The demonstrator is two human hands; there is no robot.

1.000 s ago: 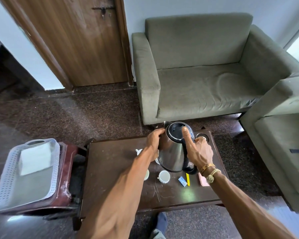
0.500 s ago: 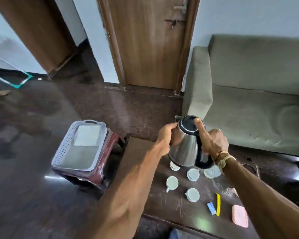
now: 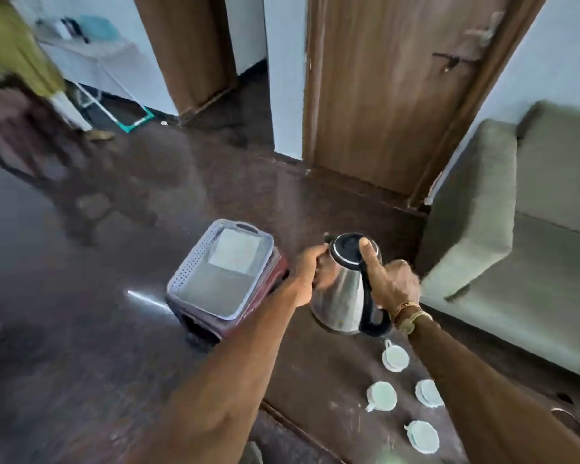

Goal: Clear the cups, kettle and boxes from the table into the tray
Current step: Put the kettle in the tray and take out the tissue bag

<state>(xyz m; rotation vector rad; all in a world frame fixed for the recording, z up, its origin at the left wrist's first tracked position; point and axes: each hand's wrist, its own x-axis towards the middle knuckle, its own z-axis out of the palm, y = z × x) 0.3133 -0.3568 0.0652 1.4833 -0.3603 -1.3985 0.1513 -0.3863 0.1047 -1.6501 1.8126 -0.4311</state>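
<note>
I hold a steel kettle [image 3: 340, 296] with a black lid and handle in the air above the left end of the dark wooden table [image 3: 318, 373]. My right hand [image 3: 390, 279] grips the handle, thumb on the lid. My left hand [image 3: 310, 266] presses against the kettle's side near the spout. Several white cups [image 3: 395, 357] stand on the table below and to the right. The perforated lavender tray [image 3: 188, 276] sits on a maroon stool [image 3: 265, 293] left of the table, holding a white cloth [image 3: 236, 251].
A grey-green sofa [image 3: 523, 229] stands to the right. A wooden door [image 3: 392, 95] is behind. A person in green clothing [image 3: 17, 51] stands at the far left. The floor is dark polished stone.
The kettle has travelled left along the table toward the tray, held in both hands. My view has swung left, so the boxes have dropped out of sight.
</note>
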